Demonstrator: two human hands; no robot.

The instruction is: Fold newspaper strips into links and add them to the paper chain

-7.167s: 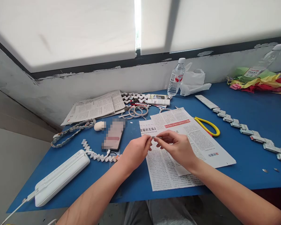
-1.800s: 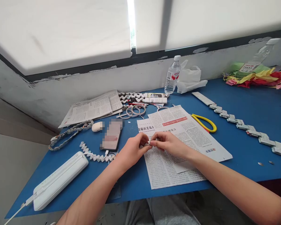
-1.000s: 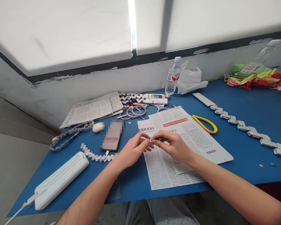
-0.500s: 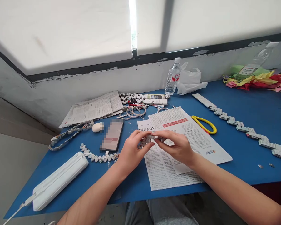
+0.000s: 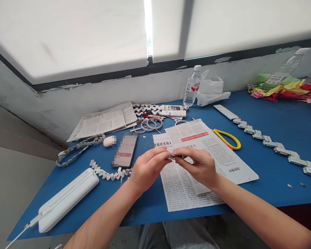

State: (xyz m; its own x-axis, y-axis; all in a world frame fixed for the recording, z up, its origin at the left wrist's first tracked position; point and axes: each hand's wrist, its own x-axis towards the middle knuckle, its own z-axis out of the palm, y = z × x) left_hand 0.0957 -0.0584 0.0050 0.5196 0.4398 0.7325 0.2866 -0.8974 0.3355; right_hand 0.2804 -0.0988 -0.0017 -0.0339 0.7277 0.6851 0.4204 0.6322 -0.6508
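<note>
My left hand (image 5: 149,168) and my right hand (image 5: 200,166) meet above the newspaper sheets (image 5: 181,193), fingertips nearly touching. Between them they pinch a small folded newspaper piece (image 5: 172,157), mostly hidden by the fingers. Both hands are closed on it. To their right, on the sheets' edge, lie scissors with yellow handles (image 5: 229,141). Left of my left hand, a zigzag chain of folded paper (image 5: 110,175) curves across the blue table (image 5: 142,212). A phone (image 5: 126,148) lies just beyond that chain.
A white power bank (image 5: 68,200) with a cable sits at the left. Behind are stacked newspapers (image 5: 103,122), coiled rings (image 5: 151,123), a water bottle (image 5: 192,86) and a plastic bag (image 5: 212,88). A long paper chain (image 5: 266,141) runs along the right, near colourful paper (image 5: 292,90).
My left fingers have closed further over the folded newspaper piece, which showed more between the hands before. The view has shifted slightly.
</note>
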